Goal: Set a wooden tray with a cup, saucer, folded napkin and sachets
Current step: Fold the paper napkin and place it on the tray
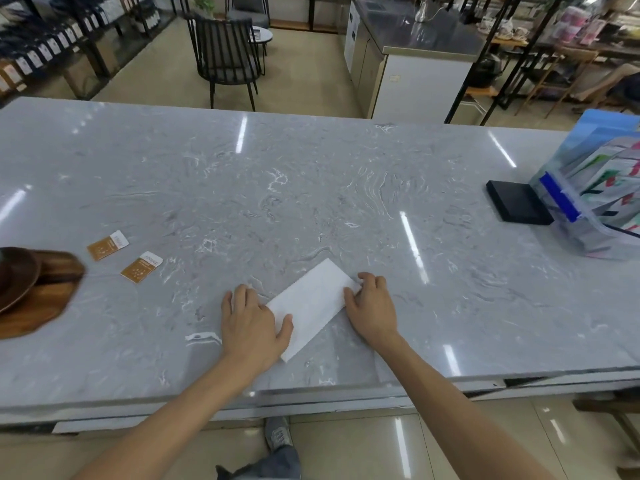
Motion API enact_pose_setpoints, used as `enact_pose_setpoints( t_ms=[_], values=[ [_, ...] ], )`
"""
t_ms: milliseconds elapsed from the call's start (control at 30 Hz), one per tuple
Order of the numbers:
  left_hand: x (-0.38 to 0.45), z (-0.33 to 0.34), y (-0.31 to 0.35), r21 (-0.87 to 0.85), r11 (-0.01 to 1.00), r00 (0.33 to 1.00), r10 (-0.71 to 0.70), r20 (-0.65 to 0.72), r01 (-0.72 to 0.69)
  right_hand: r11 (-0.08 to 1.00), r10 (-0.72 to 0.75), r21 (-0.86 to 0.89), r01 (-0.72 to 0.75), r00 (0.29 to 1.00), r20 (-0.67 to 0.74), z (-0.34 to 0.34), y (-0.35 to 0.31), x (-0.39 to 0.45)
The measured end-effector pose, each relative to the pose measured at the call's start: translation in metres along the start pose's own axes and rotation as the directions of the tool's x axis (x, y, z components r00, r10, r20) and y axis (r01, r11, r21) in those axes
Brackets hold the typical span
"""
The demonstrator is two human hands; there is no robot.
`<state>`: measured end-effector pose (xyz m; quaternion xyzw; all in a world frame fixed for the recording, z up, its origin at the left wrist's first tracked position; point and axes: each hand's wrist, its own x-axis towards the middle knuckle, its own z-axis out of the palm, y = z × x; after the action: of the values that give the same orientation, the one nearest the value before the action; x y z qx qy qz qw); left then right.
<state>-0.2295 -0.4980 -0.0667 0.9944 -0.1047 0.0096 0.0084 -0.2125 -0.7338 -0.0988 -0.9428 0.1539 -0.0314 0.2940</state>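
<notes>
A white napkin point(313, 304), folded into a long rectangle, lies flat and slanted on the grey marble table point(311, 188). My left hand point(251, 323) presses flat on its near left end. My right hand point(372, 306) pinches its far right corner between thumb and fingers. Two orange-and-white sachets point(107, 244) point(141, 267) lie on the table to the left. At the far left edge sits the wooden tray point(41, 303) with a dark brown saucer point(15, 278) on it. No cup is visible.
A black flat box point(517, 206) and a clear plastic bin with a blue latch point(588, 202), full of packets, stand at the right. The table's near edge runs just below my wrists. A dark chair point(225, 57) stands beyond the far edge.
</notes>
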Motion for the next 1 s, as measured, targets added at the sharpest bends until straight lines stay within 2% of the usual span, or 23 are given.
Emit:
enact_pose_setpoints(
  t_ms=[100,233,300,400,467,567,633,733,867,1000],
  values=[
    [0.000,-0.005,-0.005,-0.026,0.997,0.997,0.073,0.030,-0.072,0.999,-0.011,0.043,0.010,1.000,0.027,-0.003,-0.006,0.007],
    [-0.010,0.003,-0.004,-0.136,0.951,0.956,0.288,0.058,-0.278,0.998,-0.036,0.049,0.032,0.996,0.088,-0.006,-0.018,0.027],
    [-0.013,0.010,-0.004,-0.188,0.923,0.934,0.351,0.060,-0.335,0.997,-0.066,0.044,0.061,0.990,0.124,-0.006,-0.023,0.036],
    [0.002,0.015,-0.015,-0.392,0.883,0.943,0.319,0.092,-0.260,0.996,-0.091,0.038,0.086,0.979,0.185,-0.006,-0.023,0.044],
    [0.020,0.014,-0.024,-0.556,0.809,0.961,0.270,0.065,-0.190,0.996,-0.078,0.051,0.068,0.971,0.226,-0.008,-0.022,0.050],
    [0.056,0.010,-0.031,-0.677,0.730,0.985,0.166,0.039,-0.097,0.995,-0.025,0.098,-0.004,0.956,0.291,-0.014,-0.022,0.061],
    [0.083,0.006,-0.030,-0.681,0.730,0.987,0.143,0.072,-0.056,0.994,0.004,0.104,-0.042,0.939,0.343,-0.018,-0.024,0.068],
    [0.120,0.004,-0.020,-0.675,0.736,0.970,0.202,0.139,-0.056,0.991,0.035,0.106,-0.085,0.915,0.401,-0.021,-0.027,0.077],
    [0.152,0.002,-0.007,-0.639,0.765,0.919,0.308,0.245,-0.086,0.996,0.051,0.043,-0.076,0.904,0.424,-0.023,-0.034,0.086],
    [0.170,-0.001,-0.003,-0.649,0.761,0.863,0.325,0.388,0.005,0.985,0.061,0.112,-0.128,0.881,0.469,-0.030,-0.039,0.091]
  ],
)
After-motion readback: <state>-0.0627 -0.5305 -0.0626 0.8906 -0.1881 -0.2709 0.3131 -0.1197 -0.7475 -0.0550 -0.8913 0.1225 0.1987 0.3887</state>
